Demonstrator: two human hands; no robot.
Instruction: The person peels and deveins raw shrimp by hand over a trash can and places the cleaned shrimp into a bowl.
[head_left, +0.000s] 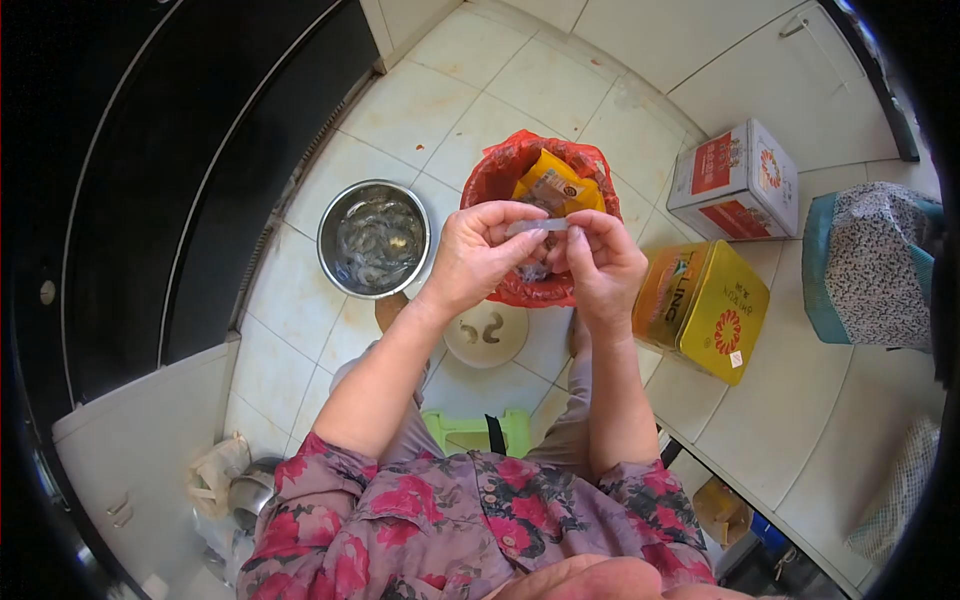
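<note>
A greyish, translucent shrimp is stretched between my two hands above the bin. My left hand pinches one end with thumb and fingers, and my right hand pinches the other. Below them stands a bin lined with a red plastic bag, holding a yellow packet and some scraps. On the left, a metal bowl contains many grey shrimp in liquid. A white bowl near my legs has a few shrimp in it; my left forearm partly overlaps its edge.
To the right stand a yellow tin, a red-and-white carton and a cloth-covered item. A green stool shows between my legs. Dark cabinet fronts line the left side, and pale tiles cover the floor.
</note>
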